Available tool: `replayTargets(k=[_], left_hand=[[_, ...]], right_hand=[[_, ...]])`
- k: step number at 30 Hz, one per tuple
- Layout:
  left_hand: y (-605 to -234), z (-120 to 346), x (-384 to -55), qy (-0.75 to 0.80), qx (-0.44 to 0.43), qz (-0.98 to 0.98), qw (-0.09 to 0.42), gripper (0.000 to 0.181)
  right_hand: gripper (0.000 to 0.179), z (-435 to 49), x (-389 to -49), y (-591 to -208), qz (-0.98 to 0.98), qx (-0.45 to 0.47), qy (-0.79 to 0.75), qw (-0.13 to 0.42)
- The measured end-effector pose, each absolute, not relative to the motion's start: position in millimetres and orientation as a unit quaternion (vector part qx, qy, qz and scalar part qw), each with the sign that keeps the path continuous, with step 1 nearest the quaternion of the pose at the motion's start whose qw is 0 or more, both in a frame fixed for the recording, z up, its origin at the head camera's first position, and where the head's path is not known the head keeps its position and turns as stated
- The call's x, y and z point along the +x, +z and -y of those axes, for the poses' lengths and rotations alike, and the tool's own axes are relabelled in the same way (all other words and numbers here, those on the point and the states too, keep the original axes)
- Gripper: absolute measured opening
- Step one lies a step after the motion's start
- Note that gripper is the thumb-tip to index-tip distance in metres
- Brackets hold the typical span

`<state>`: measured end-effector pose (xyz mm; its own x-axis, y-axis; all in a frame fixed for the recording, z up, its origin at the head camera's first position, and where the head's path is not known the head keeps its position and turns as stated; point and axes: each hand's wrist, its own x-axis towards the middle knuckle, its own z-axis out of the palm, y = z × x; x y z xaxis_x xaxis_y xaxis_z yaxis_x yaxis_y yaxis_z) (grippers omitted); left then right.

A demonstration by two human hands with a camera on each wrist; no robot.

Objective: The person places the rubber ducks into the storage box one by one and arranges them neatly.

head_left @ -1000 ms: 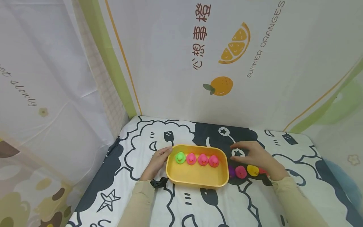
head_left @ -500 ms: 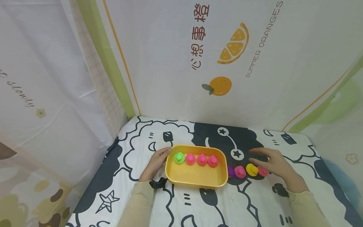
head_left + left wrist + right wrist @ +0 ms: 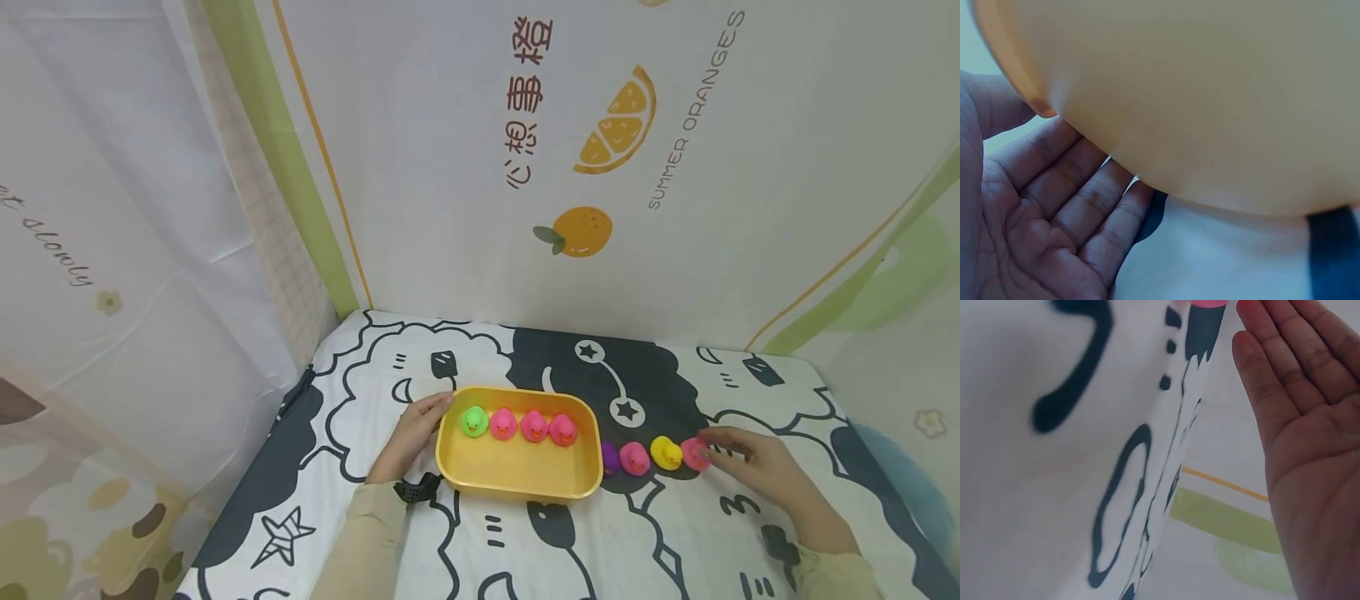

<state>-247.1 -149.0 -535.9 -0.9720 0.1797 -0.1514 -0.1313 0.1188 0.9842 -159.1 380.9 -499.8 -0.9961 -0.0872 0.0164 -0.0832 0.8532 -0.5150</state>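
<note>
My left hand (image 3: pixel 411 433) holds the left end of a yellow plastic tray (image 3: pixel 517 479), thumb at the rim. In the left wrist view its fingers (image 3: pixel 1094 197) reach under the tray's curved side. Inside, a green rubber duck (image 3: pixel 474 421) and three pink rubber ducks (image 3: pixel 534 427) stand in a row along the back. Right of the tray, a purple duck (image 3: pixel 610 458), a pink duck (image 3: pixel 635 458), a yellow duck (image 3: pixel 666 452) and another pink duck (image 3: pixel 694 454) line up on the cloth. My right hand (image 3: pixel 761 467) is at that last pink duck, fingertips at its right side, fingers fairly straight.
A white cloth (image 3: pixel 405 342) with black cartoon drawings covers the table. Behind it hangs a white curtain (image 3: pixel 442 167) with orange prints, and another curtain (image 3: pixel 150 250) closes off the left side.
My right hand has moved right and down from above the tray's right side to the rightmost pink duck. The left hand and the tray have stayed in place.
</note>
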Motion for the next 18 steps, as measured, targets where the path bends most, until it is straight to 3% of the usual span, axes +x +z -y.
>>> replayTargets(k=[6,18], left_hand=[[-536.2,149.1,-246.5,0.663,0.018,-0.74,0.115,0.056],[-537.2,148.5,-246.5,0.664,0.021,-0.739,0.115,0.058]], right_hand=[[0.064,-379.1,-154.3,-502.0,-0.963,-0.024,-0.267,0.015],[0.049,-376.1,-151.9,-506.6,-0.962,-0.031,-0.271,-0.008]])
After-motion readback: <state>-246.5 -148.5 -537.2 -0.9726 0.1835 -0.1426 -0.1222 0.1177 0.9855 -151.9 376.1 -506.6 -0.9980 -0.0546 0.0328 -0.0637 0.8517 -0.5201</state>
